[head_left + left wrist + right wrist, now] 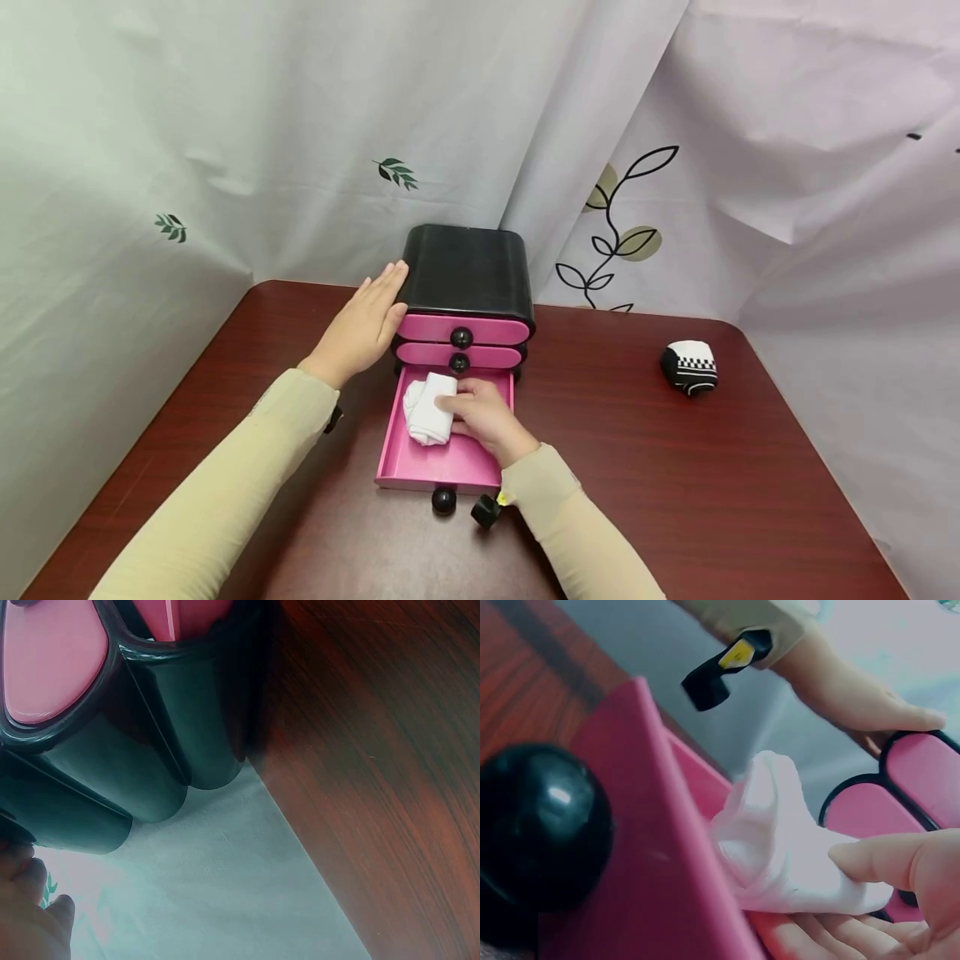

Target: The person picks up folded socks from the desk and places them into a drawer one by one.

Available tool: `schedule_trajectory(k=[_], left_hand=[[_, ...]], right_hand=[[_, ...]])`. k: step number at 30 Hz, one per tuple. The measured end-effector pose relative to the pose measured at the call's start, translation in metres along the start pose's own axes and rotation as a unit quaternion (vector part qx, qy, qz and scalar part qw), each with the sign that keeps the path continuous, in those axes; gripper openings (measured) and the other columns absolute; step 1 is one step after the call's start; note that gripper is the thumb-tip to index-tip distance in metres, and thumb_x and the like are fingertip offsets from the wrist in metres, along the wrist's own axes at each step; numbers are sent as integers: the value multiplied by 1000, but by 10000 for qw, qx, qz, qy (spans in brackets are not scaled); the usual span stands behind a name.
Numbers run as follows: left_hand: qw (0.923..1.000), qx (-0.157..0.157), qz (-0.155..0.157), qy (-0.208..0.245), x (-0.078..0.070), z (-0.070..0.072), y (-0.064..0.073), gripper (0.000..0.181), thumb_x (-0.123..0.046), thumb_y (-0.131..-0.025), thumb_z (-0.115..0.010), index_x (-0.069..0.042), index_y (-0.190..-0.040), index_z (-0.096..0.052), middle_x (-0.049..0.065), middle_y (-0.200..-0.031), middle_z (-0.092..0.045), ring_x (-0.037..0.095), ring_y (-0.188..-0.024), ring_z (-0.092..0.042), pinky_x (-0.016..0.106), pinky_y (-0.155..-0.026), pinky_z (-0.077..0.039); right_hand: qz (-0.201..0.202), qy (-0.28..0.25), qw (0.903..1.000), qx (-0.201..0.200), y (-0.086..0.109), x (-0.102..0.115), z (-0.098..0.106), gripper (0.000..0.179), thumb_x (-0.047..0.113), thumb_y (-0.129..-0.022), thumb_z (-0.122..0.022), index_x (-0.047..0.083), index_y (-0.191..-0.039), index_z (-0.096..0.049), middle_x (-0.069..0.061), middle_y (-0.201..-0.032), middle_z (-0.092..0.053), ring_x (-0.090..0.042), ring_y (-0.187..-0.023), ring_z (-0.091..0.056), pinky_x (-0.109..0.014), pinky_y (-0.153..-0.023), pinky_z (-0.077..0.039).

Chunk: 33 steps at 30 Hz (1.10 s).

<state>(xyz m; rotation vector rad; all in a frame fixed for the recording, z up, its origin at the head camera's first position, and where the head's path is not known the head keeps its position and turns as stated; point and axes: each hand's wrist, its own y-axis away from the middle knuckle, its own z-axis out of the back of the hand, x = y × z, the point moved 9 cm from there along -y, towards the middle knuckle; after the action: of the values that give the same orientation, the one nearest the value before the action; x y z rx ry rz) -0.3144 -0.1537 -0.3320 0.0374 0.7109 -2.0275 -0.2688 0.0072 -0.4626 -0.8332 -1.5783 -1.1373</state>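
Note:
A small black cabinet (465, 267) with pink drawers stands on the table, its bottom drawer (408, 467) pulled out. Over that drawer my right hand (487, 417) pinches a folded white sock (435, 412), thumb on top and fingers beneath, as the right wrist view shows. The sock (780, 847) lies within the drawer's walls; whether it touches the floor I cannot tell. My left hand (363, 325) rests with straight fingers against the cabinet's left side near the top edge. In the left wrist view only some fingertips of the left hand (34, 907) show.
On the right of the table (600, 467) lies a rolled black-and-white sock (690, 367) with a checked band. The two upper drawers (427, 329) are closed, each with a round black knob. A white curtain (300, 125) with leaf prints hangs behind.

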Motion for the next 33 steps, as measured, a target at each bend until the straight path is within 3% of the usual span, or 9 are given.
schedule_trajectory(k=[9, 13, 21, 25, 30, 33], left_hand=[[10000, 57, 34, -7, 1, -1, 0, 59, -29, -109, -41, 2, -158, -27, 18, -163, -30, 32, -153, -23, 47, -126, -13], [10000, 60, 49, -5, 1, -1, 1, 59, -29, -110, -40, 2, -159, -26, 18, -164, -29, 31, -153, -23, 47, -125, -14], [10000, 52, 45, 18, 1, -1, 1, 60, -31, -110, -39, 1, -159, -26, 17, -164, -29, 31, -153, -23, 48, -125, -14], [10000, 40, 47, 27, 0, 0, 1, 60, -31, -110, -39, 1, -159, -27, 17, -164, -29, 31, -153, -23, 48, -125, -14], [10000, 60, 43, 6, 0, -1, 1, 59, -31, -110, -39, 2, -158, -27, 18, -164, -29, 31, -153, -23, 48, -125, -14], [10000, 53, 52, 8, 0, -2, 0, 59, -30, -110, -39, 1, -158, -27, 17, -164, -29, 31, -153, -23, 48, -125, -14]], right_hand=[[204, 1009, 9926, -640, -7, 5, 4, 33, 5, -90, -74, -16, -113, -63, -21, -91, -73, -23, -71, -72, -38, -59, -62], [218, 758, 9946, -669, -11, 4, 5, 36, 5, -91, -73, -16, -118, -60, -22, -93, -72, -25, -74, -73, -40, -61, -63], [68, -260, 9984, -497, -15, -2, 4, 41, -4, -90, -65, -17, -128, -56, -25, -112, -65, -29, -92, -72, -41, -80, -61], [89, -191, 9984, -532, -16, 0, 6, 42, -7, -89, -66, -19, -128, -56, -28, -114, -66, -31, -93, -73, -41, -80, -61], [212, 274, 9974, -635, -14, 4, 10, 39, -5, -89, -71, -19, -123, -59, -28, -105, -71, -23, -75, -73, -39, -70, -63], [267, 355, 9972, -596, -12, 5, 11, 39, -4, -89, -72, -19, -123, -59, -28, -105, -71, -20, -71, -71, -40, -71, -63]])
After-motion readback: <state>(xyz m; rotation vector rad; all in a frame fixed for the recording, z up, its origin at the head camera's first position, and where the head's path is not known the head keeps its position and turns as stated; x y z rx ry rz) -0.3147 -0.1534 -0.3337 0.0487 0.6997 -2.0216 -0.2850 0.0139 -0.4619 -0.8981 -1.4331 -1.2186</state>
